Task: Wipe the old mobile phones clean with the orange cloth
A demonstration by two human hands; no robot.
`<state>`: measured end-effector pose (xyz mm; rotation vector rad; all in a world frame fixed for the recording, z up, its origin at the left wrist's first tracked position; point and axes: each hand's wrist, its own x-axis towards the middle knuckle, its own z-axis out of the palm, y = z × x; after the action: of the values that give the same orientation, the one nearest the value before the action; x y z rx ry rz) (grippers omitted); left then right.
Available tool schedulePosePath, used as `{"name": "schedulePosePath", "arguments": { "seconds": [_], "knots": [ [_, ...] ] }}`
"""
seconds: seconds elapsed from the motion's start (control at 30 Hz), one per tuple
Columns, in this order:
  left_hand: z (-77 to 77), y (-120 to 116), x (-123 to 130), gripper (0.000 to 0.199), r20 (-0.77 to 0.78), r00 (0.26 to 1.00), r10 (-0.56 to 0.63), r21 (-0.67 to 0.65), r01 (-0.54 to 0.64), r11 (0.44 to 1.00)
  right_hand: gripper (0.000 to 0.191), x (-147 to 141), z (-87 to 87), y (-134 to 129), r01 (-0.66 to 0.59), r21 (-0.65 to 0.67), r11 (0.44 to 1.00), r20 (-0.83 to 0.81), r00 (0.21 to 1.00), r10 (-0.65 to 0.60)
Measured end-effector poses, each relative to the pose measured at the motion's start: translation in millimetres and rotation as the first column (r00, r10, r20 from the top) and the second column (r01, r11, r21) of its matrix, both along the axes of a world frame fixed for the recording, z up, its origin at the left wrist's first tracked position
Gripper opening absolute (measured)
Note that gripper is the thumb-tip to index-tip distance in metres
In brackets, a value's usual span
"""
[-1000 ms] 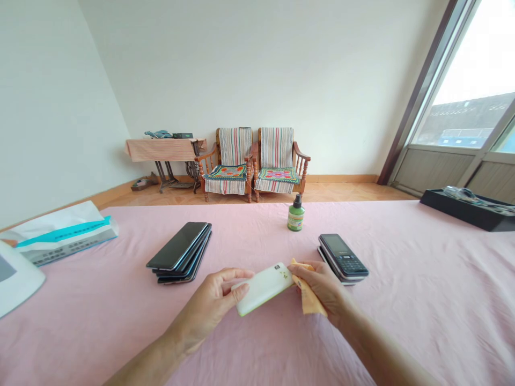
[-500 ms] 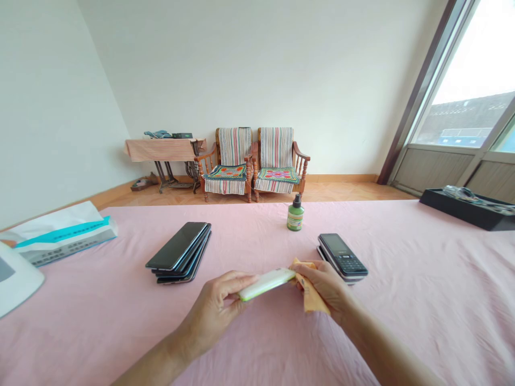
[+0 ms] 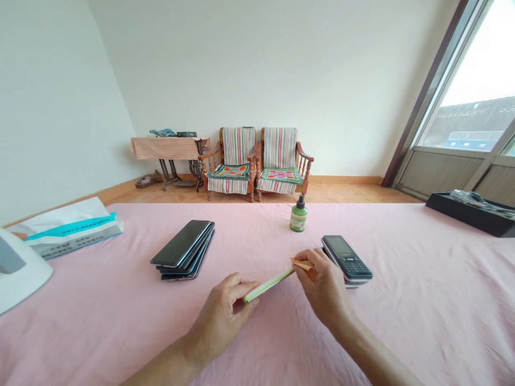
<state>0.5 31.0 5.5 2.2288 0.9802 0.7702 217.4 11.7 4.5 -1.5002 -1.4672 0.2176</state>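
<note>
2 grips, both closed: my left hand pinches the white-green phone by 1 end, my right hand pinches the orange cloth at the other, above the pink cover, with the green bottle farther back.

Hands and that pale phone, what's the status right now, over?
Left hand gripping pale phone, edge-on. Right hand pinching orange cloth at its far end. Keypad phone close beside right hand; spray bottle beyond.
</note>
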Motion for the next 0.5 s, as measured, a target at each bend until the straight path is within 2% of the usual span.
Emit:
{"name": "schedulePosePath", "arguments": {
  "seconds": [0.07,0.27,0.4,0.5],
  "knots": [
    [-0.4,0,0,0.033,-0.012,1.0,0.009,-0.004,-0.009,1.0,0.011,-1,-2.9,0,-0.001,0.021,1.0,0.071,0.997,-0.001],
    [1.7,1,0,0.033,-0.014,1.0,-0.005,-0.029,0.004,1.0,0.018,-6,-10.0,-2,-0.092,0.1,0.991,0.102,0.991,0.082],
    [1.0,1,1,0.025,-0.014,1.0,-0.023,-0.025,0.023,0.999,0.026,-29,-9.8,-13,-0.242,0.149,0.959,0.087,0.969,0.231],
    [-2.8,1,2,0.019,0.003,1.0,-0.01,0.002,0.01,1.0,0.031,-52,-9.8,-23,-0.357,0.139,0.924,0.081,0.934,0.348]
  ]
}}
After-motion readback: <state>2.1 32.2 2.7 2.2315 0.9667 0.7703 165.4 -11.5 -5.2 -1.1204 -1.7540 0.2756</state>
